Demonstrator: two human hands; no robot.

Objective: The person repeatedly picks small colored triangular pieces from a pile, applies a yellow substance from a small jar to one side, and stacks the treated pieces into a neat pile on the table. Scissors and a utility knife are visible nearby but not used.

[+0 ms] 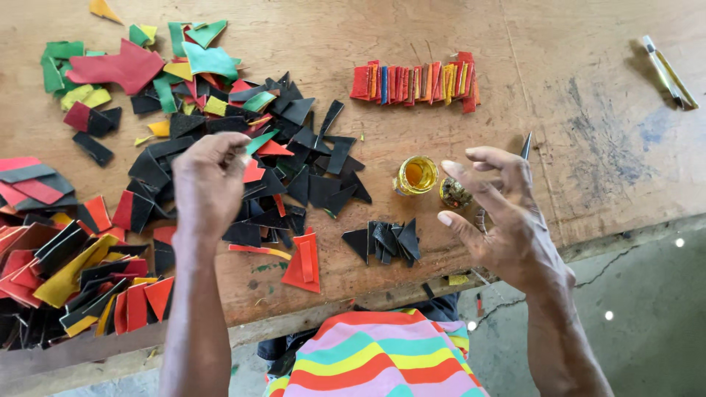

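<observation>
left hand (208, 184): raised over the scrap heap (243, 140), fingertips pinched shut on a small pale scrap (244, 156); too small to tell more of it.
right hand (507, 217): raised right of the jar (416, 175), fingers spread and loosely curled, holding nothing, touching nothing.
jar: small, round, open, yellow liquid inside; on the wooden table (573, 95), right of the heap. no label can be made out on it.
dark lump (454, 192): just right of the jar, partly behind the right fingers.
black pieces (384, 240): small pile of cut triangles, below the jar.
strip row (415, 82): red, orange and yellow strips stood side by side, above the jar.
red folded piece (304, 263): lower left of the jar, by the table edge.
stacked sheets (59, 279): red, black and yellow, far left of the jar.
slim tool (668, 72): far upper right of the jar.
</observation>
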